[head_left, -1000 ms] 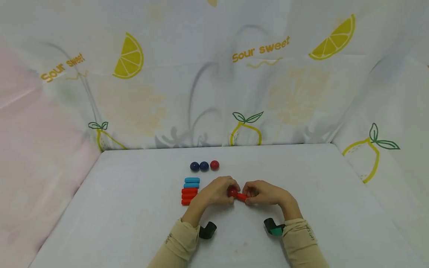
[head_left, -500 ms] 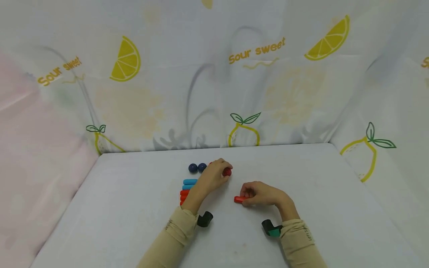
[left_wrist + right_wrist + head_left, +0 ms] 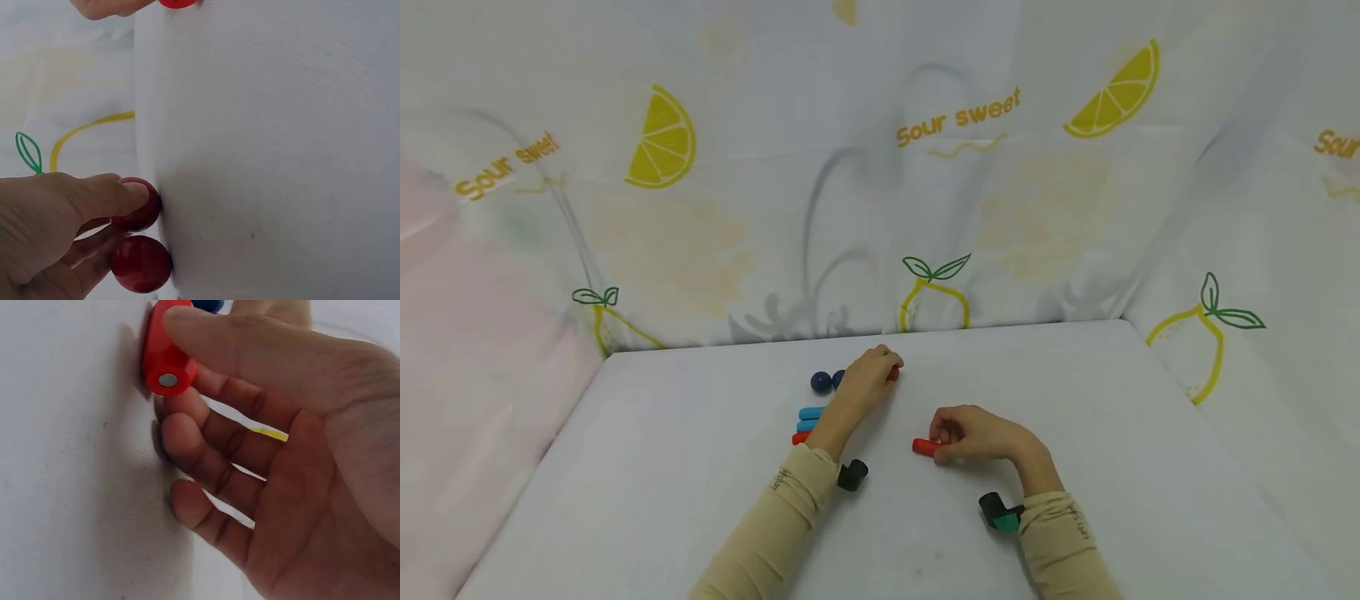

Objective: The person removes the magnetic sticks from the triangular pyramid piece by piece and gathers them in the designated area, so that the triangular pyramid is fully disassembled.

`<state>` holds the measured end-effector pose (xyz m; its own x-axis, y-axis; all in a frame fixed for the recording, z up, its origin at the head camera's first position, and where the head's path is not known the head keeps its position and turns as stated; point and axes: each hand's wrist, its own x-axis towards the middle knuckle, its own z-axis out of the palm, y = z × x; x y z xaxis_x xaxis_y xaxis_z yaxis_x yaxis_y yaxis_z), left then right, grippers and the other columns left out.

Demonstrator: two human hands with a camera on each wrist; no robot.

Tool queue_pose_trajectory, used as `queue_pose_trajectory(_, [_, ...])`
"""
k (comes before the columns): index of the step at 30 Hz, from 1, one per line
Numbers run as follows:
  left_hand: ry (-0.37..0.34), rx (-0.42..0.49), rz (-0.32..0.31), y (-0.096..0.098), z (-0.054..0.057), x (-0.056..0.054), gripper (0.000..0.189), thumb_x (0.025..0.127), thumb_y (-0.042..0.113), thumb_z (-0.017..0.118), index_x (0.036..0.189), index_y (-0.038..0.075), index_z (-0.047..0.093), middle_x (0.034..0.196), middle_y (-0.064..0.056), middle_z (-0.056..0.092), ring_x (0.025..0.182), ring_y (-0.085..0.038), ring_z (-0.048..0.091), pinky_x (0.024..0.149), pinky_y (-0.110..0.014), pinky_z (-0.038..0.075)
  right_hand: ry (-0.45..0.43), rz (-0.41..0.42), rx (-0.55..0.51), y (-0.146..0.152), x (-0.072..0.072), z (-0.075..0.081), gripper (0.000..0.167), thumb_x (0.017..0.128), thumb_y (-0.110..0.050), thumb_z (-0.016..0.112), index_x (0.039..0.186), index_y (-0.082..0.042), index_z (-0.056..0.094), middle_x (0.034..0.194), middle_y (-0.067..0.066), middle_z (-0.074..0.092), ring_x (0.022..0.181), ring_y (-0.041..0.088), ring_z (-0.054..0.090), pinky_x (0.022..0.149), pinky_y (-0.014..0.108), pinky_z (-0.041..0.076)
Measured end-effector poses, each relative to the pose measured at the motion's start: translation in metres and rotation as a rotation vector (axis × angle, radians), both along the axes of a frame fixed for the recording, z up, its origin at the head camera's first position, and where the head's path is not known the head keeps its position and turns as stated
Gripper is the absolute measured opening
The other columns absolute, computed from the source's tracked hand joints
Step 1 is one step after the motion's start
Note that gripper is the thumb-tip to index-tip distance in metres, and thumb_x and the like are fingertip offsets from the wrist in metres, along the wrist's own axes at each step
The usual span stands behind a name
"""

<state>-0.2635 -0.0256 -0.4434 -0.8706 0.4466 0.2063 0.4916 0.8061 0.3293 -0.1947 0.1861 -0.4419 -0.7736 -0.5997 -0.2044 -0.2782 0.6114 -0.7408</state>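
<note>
In the head view my left hand is at the back of the table, pinching a red ball. The left wrist view has the thumb on this red ball, with a second red ball right beside it, near the fingers. Nearer the middle, my right hand pinches one end of a short red rod low over the table. A silvery disc is set in the end of the red rod in the right wrist view; the other fingers are loosely curled.
Two dark blue balls sit left of my left hand, one partly covered. Light blue rods and a red rod lie stacked in a row, partly behind the left forearm. A printed cloth hangs behind the white table.
My left hand has carried the red ball away from the rod's end, back and left to the row of balls. My right hand keeps the red rod in roughly the same place.
</note>
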Motion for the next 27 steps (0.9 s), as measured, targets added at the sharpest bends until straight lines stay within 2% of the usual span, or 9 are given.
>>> queue_pose_trajectory(4, [0.006,-0.009,0.000,-0.003,-0.003,-0.001,0.026,0.085,0.004,0.067,0.111,0.008,0.066,0.111,-0.008,0.063,0.102,-0.023,0.059,0.086,-0.035,0.052,0.016,0.011,0.016,0.001,0.000,0.003,0.015,0.080,-0.014,0.072,0.090,-0.012,0.063,0.075,-0.004,0.056,0.070,0.009,0.051,0.064,0.022,0.043])
queue_pose_trajectory(8, [0.027,0.035,-0.017,-0.003,0.001,0.003,0.031,0.085,0.003,0.066,0.115,0.009,0.065,0.119,-0.008,0.061,0.110,-0.024,0.058,0.092,-0.037,0.050,0.052,-0.002,0.015,0.002,-0.001,0.003,0.013,0.080,-0.014,0.071,0.091,-0.012,0.063,0.078,-0.004,0.059,0.071,0.009,0.052,0.064,0.022,0.044])
queue_pose_trajectory(12, [0.017,0.127,-0.077,-0.003,0.010,0.024,0.031,0.086,0.008,0.066,0.117,0.011,0.063,0.120,-0.006,0.061,0.109,-0.022,0.059,0.092,-0.036,0.050,0.069,0.008,-0.010,0.003,-0.004,0.002,0.013,0.081,-0.014,0.070,0.092,-0.012,0.063,0.080,-0.004,0.060,0.071,0.008,0.054,0.063,0.022,0.046])
queue_pose_trajectory(16, [-0.079,0.193,-0.203,-0.005,0.015,0.055,0.029,0.089,0.018,0.066,0.117,0.013,0.062,0.112,-0.003,0.064,0.100,-0.017,0.061,0.087,-0.030,0.052,0.122,0.010,-0.066,0.005,-0.006,0.005,0.012,0.085,-0.017,0.068,0.095,-0.015,0.063,0.082,-0.005,0.061,0.075,0.008,0.055,0.068,0.023,0.048])
queue_pose_trajectory(19, [-0.138,0.179,-0.259,-0.006,0.013,0.072,0.028,0.088,0.021,0.067,0.115,0.016,0.063,0.106,0.003,0.065,0.095,-0.011,0.060,0.084,-0.024,0.050,0.165,0.004,-0.121,0.005,-0.005,0.009,0.012,0.087,-0.018,0.067,0.098,-0.018,0.062,0.085,-0.006,0.062,0.080,0.009,0.056,0.074,0.024,0.048])
queue_pose_trajectory(22, [-0.154,0.176,-0.252,-0.008,0.012,0.081,0.027,0.086,0.019,0.069,0.113,0.018,0.063,0.103,0.006,0.064,0.093,-0.008,0.059,0.083,-0.020,0.049,0.159,0.015,-0.168,0.002,-0.002,0.012,0.012,0.088,-0.020,0.066,0.100,-0.020,0.062,0.087,-0.006,0.062,0.083,0.010,0.057,0.076,0.025,0.049])
queue_pose_trajectory(25, [-0.163,0.177,-0.243,-0.014,0.014,0.085,0.024,0.085,0.019,0.071,0.108,0.019,0.064,0.100,0.007,0.065,0.090,-0.007,0.059,0.080,-0.018,0.049,0.137,0.034,-0.188,-0.003,0.002,0.013,0.012,0.089,-0.023,0.066,0.100,-0.022,0.062,0.087,-0.007,0.062,0.082,0.010,0.057,0.076,0.024,0.048])
queue_pose_trajectory(27, [-0.194,0.174,-0.251,-0.020,0.018,0.086,0.022,0.084,0.019,0.071,0.105,0.018,0.065,0.097,0.007,0.066,0.087,-0.007,0.059,0.078,-0.018,0.049,0.138,0.048,-0.196,-0.007,0.004,0.012,0.011,0.089,-0.026,0.066,0.098,-0.022,0.061,0.086,-0.007,0.062,0.082,0.009,0.058,0.076,0.025,0.049])
